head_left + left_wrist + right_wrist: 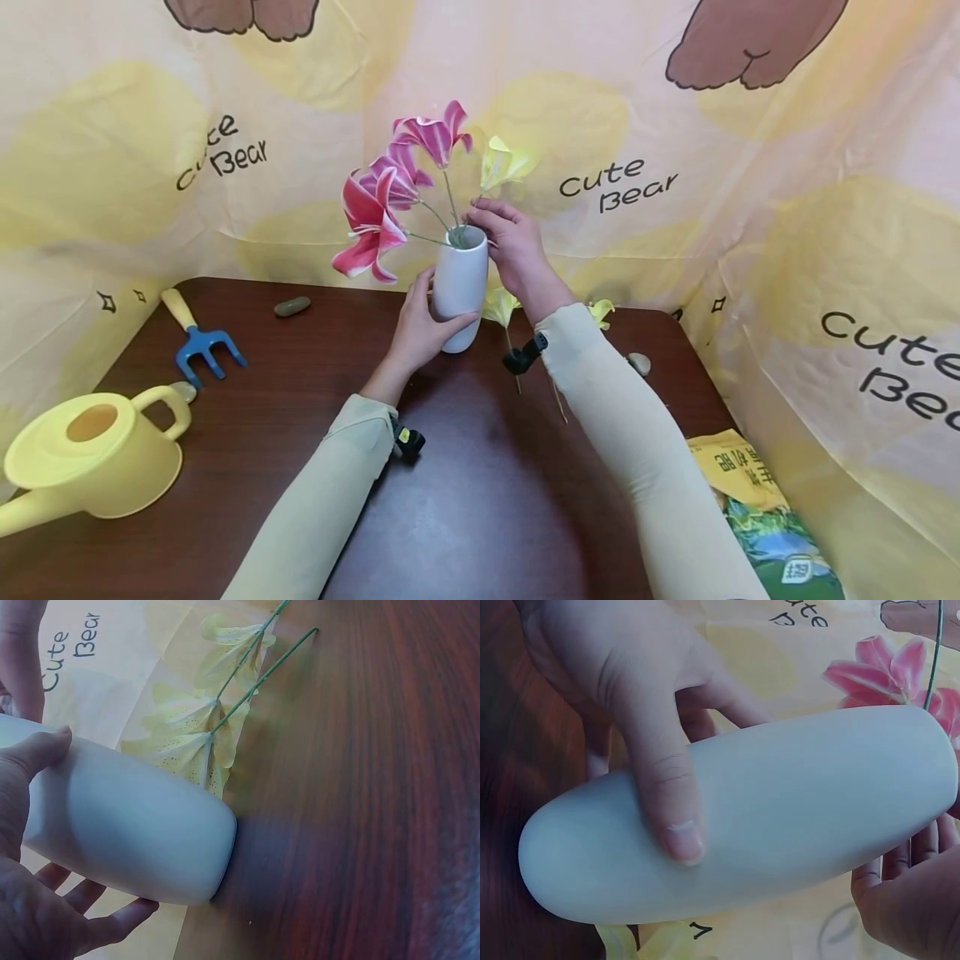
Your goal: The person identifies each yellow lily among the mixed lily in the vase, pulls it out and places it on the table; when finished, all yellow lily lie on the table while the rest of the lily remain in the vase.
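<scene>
A white vase (461,287) stands on the table, and my left hand (420,329) grips its lower part, thumb across the front and fingers behind. In the right wrist view the left thumb (673,802) lies flat along the vase's side. Three pink lilies (371,229) lean out of the mouth to the left. At the rim my right hand (517,246) pinches the stem of a yellow lily (501,165), its bloom above the fingers. The stem's lower end is hidden. Two more yellow lilies (180,742) lie behind and right of the vase.
On the left are a yellow watering can (105,450), a blue hand fork (206,346) and a dark stone (292,307). A pale stone (639,363) and a yellow-green bag (765,508) lie at the right. A printed cloth (465,50) hangs behind the table (450,500).
</scene>
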A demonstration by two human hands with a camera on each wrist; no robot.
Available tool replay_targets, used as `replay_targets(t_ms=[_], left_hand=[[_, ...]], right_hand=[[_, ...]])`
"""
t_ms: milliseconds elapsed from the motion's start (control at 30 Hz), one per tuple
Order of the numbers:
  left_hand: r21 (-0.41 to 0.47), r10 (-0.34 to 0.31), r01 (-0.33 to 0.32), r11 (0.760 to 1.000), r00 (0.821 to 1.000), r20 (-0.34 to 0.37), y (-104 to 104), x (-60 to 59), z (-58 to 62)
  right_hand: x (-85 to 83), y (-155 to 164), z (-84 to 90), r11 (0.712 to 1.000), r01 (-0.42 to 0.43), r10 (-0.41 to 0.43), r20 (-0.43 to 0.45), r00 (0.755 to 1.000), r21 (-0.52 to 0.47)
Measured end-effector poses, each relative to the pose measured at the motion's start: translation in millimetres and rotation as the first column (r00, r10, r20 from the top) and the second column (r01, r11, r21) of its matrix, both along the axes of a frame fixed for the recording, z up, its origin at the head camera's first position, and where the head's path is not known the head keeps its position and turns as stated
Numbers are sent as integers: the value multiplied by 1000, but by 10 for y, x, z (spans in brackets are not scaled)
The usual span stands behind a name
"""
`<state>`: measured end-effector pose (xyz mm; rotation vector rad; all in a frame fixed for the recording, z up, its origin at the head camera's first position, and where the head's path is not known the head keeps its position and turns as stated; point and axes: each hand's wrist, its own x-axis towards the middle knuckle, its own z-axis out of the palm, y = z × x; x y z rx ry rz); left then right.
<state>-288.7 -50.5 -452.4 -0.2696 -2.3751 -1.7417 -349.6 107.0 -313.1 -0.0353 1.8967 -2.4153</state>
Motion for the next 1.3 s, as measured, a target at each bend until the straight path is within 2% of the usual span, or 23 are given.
replay_targets(t_ms=[167,367,633,933,1133,1300], left_hand=[[-3,1,-1,1000,1000,-8,5,3,3],[0,-5,5,1000,1000,6,19,5,1],[0,-6,6,1000,1000,-15,49,10,-5],[-5,6,-6,1000,1000,-18,46,22,6],[6,10,-10,1000,1000,-12,22,21,24],[3,9,-9,1000,1000,-7,2,22,12]], right_hand=[[23,18,37,999,23,-21,-56,998,30],[44,38,81,998,63,-62,-109,992,10],[35,97,236,985,118,-136,-139,981,-127],[37,368,390,960,159,-194,-141,971,-232],[51,677,369,963,176,-209,-154,966,-204],[93,1019,267,969,204,-224,-149,963,-136]])
